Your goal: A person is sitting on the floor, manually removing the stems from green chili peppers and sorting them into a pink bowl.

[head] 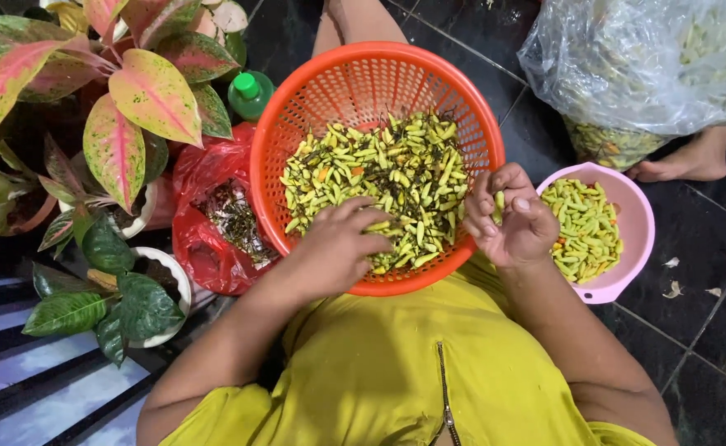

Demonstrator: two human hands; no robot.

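Dark floor tiles (701, 347) with pale grout lines lay under the work, seen from above. An orange basket (313, 99) sat on the person's lap against a yellow-green top (379, 372), holding a heap of small green-yellow chillies (396, 173). These lay jumbled, long axes in every direction, with dark stems mixed among them.

The left hand (338, 244) rested palm down on the heap at the near rim, fingers curled into the chillies; what it gripped was hidden beneath it. The right hand (511, 219) hovered over the basket's right rim, fingers bent inward, pinching one chilli (500, 201) — held roughly upright in the frame, only its upper part showing.

A pink bowl (639, 223) just right of the basket held more chillies, mostly lying lengthwise away from the viewer. A red bag (206, 248) to the left held dark stems. A clear bag (627, 66) at top right was cut off by the frame, its contents blurred — beside it a bare foot (685, 161). Potted plants (123, 107) filled the left, partly hiding a green-capped bottle (250, 92).
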